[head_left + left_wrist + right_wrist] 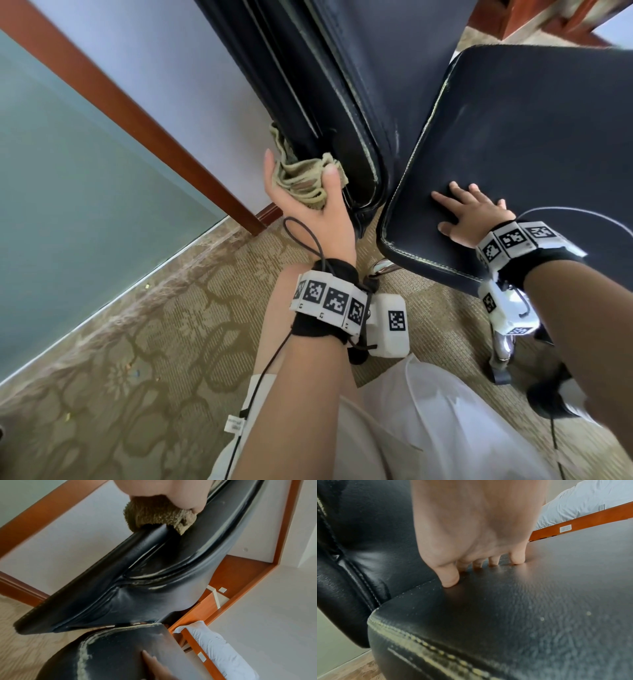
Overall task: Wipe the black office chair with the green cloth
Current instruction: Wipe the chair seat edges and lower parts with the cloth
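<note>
Over on the left, the left hand (310,202) has the cloth (301,180) bunched between thumb and curled fingers, pressed against the outer side edge of the chair (534,144) backrest, which runs long and upright away from the hand. Further right, the right hand (474,214) lies flat on the seat, all 5 fingers spread, probably steadying it. So the left hand's the nearer 1 for wiping along that edge, I'd guess.

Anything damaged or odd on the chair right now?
Yes: pale scuffed wear along the seat front seam and on the backrest piping, with light specks on the seat. Otherwise normal: left hand holds the green cloth against the backrest edge, right hand flat on the seat.
</note>
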`<move>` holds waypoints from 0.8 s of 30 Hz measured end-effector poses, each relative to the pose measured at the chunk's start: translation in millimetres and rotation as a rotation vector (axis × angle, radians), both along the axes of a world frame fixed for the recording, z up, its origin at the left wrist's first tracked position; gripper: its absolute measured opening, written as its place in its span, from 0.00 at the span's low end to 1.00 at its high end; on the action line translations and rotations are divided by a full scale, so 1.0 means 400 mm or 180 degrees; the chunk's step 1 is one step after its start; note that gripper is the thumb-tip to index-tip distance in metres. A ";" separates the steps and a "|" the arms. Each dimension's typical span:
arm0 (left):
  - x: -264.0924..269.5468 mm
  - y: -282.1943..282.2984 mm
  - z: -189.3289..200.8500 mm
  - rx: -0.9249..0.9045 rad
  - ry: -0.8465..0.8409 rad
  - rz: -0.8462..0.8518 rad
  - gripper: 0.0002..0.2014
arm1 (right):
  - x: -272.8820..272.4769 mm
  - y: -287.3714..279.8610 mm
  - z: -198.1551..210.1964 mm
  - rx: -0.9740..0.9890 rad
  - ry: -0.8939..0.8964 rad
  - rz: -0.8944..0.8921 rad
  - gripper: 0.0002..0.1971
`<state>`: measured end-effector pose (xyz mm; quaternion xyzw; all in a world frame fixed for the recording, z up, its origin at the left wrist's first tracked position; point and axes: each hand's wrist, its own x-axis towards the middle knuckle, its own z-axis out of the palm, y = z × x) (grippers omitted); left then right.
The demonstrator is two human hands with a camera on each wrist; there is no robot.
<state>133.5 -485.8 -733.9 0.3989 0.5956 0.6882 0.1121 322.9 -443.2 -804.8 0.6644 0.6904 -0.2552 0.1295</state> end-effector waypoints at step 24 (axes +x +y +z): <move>0.024 0.001 -0.097 0.0123 0.0455 0.0079 0.36 | 0.009 -0.003 -0.025 0.0074 0.0053 0.0054 0.30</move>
